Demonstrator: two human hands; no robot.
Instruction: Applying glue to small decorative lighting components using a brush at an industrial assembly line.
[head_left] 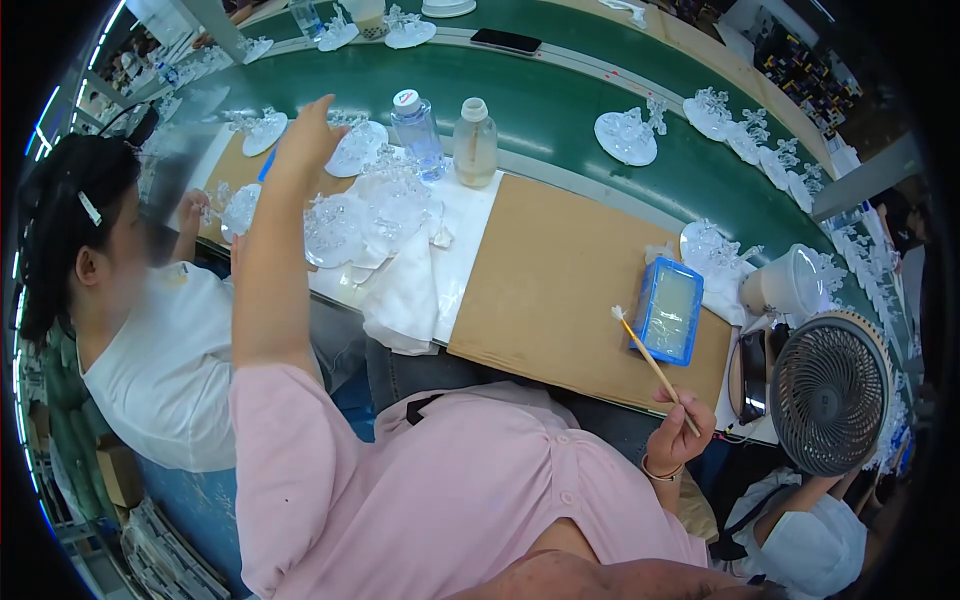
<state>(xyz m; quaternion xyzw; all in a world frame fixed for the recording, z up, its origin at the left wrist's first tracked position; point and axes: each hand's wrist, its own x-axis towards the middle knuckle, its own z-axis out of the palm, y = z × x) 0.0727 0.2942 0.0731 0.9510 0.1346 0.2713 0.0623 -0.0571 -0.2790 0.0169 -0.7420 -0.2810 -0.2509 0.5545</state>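
Note:
My left hand reaches far out to the left, beside a clear round disc with a crystal-like ornament. One finger is stretched out and apart from the rest; the other fingers are partly hidden, and I see nothing held. Low on the right, my right hand pinches a thin wooden-handled brush. Its whitish tip points up and left, just left of a blue tray holding a clear, wet-looking layer. The tray rests on a brown cardboard sheet in front of me.
Clear discs lie piled beside a white cloth. Two bottles stand behind. A green conveyor carries more discs. At right are a white bucket, sunglasses and a black fan. A co-worker sits close left.

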